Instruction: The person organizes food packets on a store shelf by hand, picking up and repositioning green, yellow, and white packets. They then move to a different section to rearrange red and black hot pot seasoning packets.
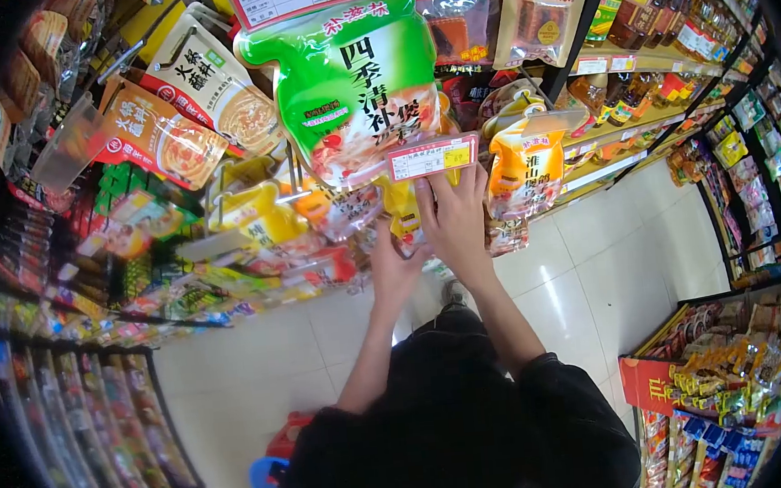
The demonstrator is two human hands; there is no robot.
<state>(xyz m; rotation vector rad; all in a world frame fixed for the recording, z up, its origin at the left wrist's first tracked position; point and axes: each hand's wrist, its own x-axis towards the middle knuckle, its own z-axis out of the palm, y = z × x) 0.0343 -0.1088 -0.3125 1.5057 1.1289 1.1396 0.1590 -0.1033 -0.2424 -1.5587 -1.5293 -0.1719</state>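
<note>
Reaching arms: both bare arms extend from dark sleeves [567, 386] toward the hanging rack, with the hands close together below the big green pouch [355, 82].
Yellow packet: the small yellow packet [403, 208] sits low in the row, between the hands, under a red-edged price tag [432, 158]. It is within the display, not clear of it.
Handling so far: contact with the packet appears to be made, while bringing it clear of the row or seating it squarely there looks undone; which way it is moving cannot be told.
Left hand: the left hand [399, 271] is at the packet's lower left, its thumb pointing inward below the packet and its fingers partly bent. They seem to support or pinch the lower edge, but how firmly is hidden.
Right hand: the right hand [456, 230] lies along the packet's right side, back toward the camera, fingers slightly spread and reaching up to the price tag. They are neither fully open nor closed in a fist; whether their tips grip the packet cannot be told.
Neighbouring pouches: an orange pouch [521, 174] hangs just right of the right hand; another yellow pouch [258, 216] hangs farther left.
Around the rack: bottles [644, 24] stand on shelves at upper right, a red display box [645, 383] is at lower right, and pale tiled floor [550, 286] shows below.
</note>
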